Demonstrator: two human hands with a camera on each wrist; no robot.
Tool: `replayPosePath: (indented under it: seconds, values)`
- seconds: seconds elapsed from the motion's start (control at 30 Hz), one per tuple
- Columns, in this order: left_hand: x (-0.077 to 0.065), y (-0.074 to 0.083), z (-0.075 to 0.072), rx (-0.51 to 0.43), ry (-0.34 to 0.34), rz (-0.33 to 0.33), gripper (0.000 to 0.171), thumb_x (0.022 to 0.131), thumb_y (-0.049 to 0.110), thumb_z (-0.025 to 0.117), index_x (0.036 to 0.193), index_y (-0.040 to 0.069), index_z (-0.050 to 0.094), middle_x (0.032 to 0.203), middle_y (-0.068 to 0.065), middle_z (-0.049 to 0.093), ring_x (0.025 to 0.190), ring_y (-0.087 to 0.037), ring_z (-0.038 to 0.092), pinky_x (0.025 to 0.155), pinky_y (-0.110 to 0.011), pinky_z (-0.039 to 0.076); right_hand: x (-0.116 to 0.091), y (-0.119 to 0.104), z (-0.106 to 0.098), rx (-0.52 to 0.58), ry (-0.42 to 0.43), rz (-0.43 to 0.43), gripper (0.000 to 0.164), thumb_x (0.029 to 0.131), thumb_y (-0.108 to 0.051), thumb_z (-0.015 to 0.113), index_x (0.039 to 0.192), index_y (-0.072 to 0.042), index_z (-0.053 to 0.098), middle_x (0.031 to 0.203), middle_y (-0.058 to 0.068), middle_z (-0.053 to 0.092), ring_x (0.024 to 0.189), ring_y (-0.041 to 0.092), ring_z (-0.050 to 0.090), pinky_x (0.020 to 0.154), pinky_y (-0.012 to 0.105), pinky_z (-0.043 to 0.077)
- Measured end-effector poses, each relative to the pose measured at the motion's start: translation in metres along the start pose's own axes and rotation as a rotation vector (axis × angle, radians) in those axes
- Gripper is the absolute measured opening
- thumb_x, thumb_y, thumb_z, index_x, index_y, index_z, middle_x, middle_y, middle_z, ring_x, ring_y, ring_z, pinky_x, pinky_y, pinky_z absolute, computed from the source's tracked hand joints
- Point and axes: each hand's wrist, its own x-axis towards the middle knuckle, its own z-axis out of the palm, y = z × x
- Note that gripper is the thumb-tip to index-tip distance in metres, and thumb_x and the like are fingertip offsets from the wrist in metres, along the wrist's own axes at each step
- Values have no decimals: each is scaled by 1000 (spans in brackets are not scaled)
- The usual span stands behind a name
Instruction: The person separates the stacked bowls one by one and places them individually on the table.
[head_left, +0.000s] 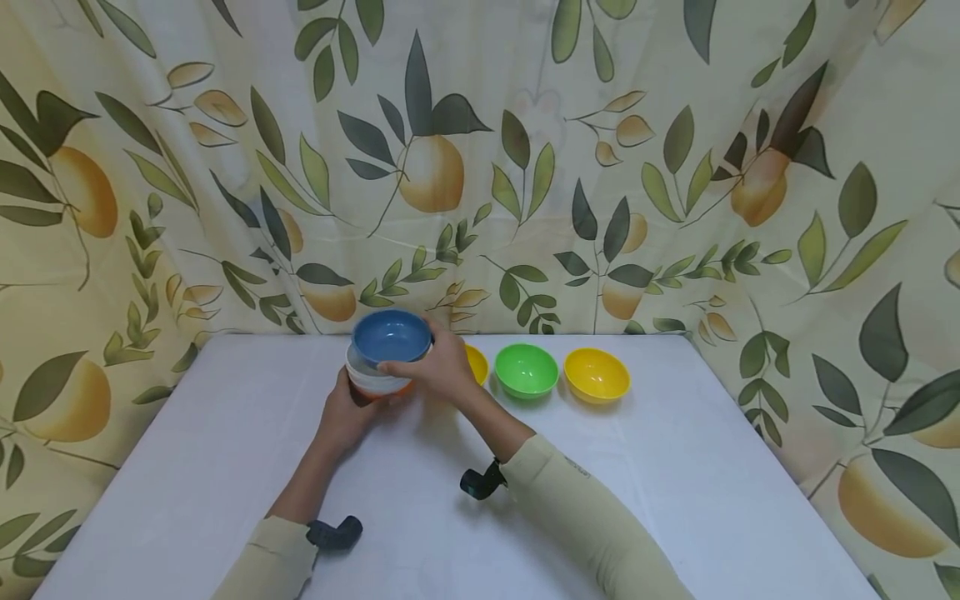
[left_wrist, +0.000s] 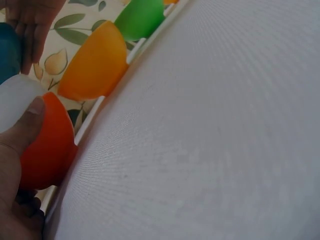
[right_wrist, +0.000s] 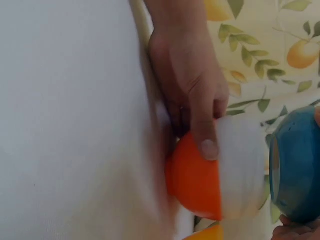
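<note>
A blue bowl is gripped by my right hand, its thumb on the near side. It is held over a translucent white bowl, with a gap between them in the right wrist view. That white piece sits in an orange-red bowl; whether it is one bowl or more I cannot tell. My left hand holds the orange-red bowl low by its side. Its thumb lies along the wall near the rim, and its other fingers are partly hidden behind the bowl.
To the right stand a yellow-orange bowl, partly hidden by my right hand in the head view, a green bowl and a yellow bowl. They line the far side of the white-covered table, before a leaf-and-fruit patterned curtain.
</note>
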Motion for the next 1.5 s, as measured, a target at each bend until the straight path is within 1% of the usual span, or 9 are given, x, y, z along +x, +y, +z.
replayPosePath:
  seconds: [0.2, 0.37, 0.47, 0.63, 0.87, 0.97, 1.17, 1.37, 1.5]
  values:
    - [0, -2, 1, -6, 6, -7, 109, 89, 35, 87, 167, 7, 16, 163, -22, 36, 151, -39, 33, 124, -58, 25, -12, -6, -9, 52, -1, -54, 89, 77, -40, 94, 150, -9, 53, 138, 9, 65, 125, 26, 61, 102, 43, 55]
    - [-1, -3, 1, 12, 5, 17, 107, 89, 32, 87, 166, 7, 16, 163, -20, 36, 151, -39, 34, 122, -59, 28, -24, -9, -16, 74, -12, -63, 89, 74, -37, 96, 149, -11, 54, 136, 6, 65, 126, 22, 62, 102, 38, 55]
    - [-1, -2, 1, 20, 13, 20, 107, 90, 31, 86, 167, 7, 16, 165, -20, 34, 152, -37, 33, 123, -59, 28, -30, -11, -19, 100, -30, -68, 93, 74, -34, 97, 151, -7, 51, 140, 8, 63, 130, 23, 60, 105, 37, 53]
    - [1, -1, 0, 36, 10, -18, 105, 92, 27, 84, 167, 7, 14, 168, -19, 30, 154, -38, 29, 124, -58, 25, -41, -12, -23, 130, -52, -80, 99, 74, -29, 98, 154, -1, 46, 144, 13, 60, 135, 26, 57, 109, 38, 51]
    - [2, 1, 1, 31, 10, -61, 104, 92, 26, 82, 167, 6, 13, 167, -21, 31, 155, -39, 27, 125, -57, 21, -54, -5, -31, 90, -64, -87, 96, 74, -30, 97, 153, -4, 48, 143, 12, 60, 132, 28, 58, 106, 40, 53]
    - [2, 2, 2, 19, 6, -72, 105, 92, 25, 83, 167, 5, 12, 167, -22, 29, 155, -40, 25, 126, -57, 20, -60, -2, -34, 90, -76, -77, 98, 74, -29, 97, 154, -3, 48, 144, 13, 60, 133, 29, 58, 106, 42, 53]
    - [2, 4, 3, 46, 3, -101, 109, 92, 28, 82, 167, 4, 8, 169, -24, 24, 156, -42, 22, 126, -57, 18, -74, 6, -37, 77, -100, -51, 101, 70, -29, 98, 153, 0, 48, 143, 16, 61, 130, 31, 59, 105, 45, 53]
    - [2, 4, 2, 24, -1, -91, 113, 90, 34, 84, 168, 5, 7, 169, -24, 25, 156, -41, 21, 126, -57, 18, -86, 16, -39, 125, -136, -40, 103, 72, -24, 98, 154, 5, 43, 147, 19, 56, 133, 36, 56, 108, 50, 50]
    - [2, 4, 2, 12, -5, -91, 114, 90, 35, 85, 168, 5, 7, 168, -24, 25, 156, -40, 22, 126, -56, 18, -91, 23, -41, 111, -149, -23, 106, 73, -26, 97, 155, 7, 41, 149, 21, 54, 137, 37, 54, 111, 51, 48]
